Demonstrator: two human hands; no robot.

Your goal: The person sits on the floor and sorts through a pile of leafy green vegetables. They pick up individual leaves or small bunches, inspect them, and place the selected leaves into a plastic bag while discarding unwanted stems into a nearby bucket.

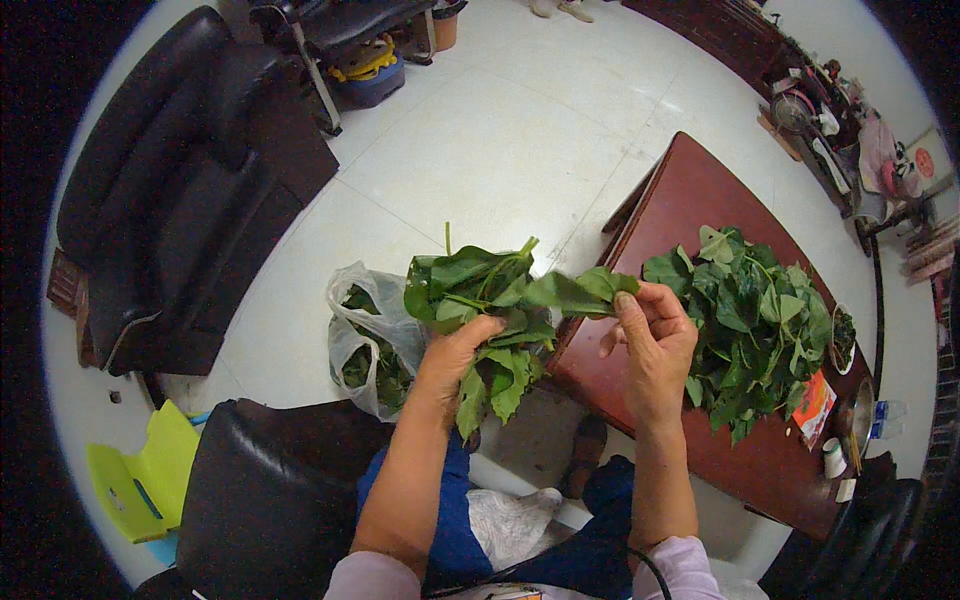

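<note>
In front of me my left hand (459, 352) grips a bunch of green leaves (480, 281), with pale stem ends sticking up from it and some leaves hanging below. My right hand (654, 345) pinches the tip of a green leaf (574, 291) that stretches across from the bunch. A large heap of leafy greens (757, 322) lies on the red-brown wooden table (705, 187), just right of my right hand. Behind my left hand, on the floor, stands a translucent plastic bag (405, 296) with more greens in it.
On the table's right side are a bowl of chopped greens (844, 337), an orange printed packet (814, 409), a metal bowl (862, 412) and a white cup (833, 457). A black leather sofa (180, 187) stands left, with a lime-green plastic chair (150, 480) below it. Someone's feet (562, 9) show far off.
</note>
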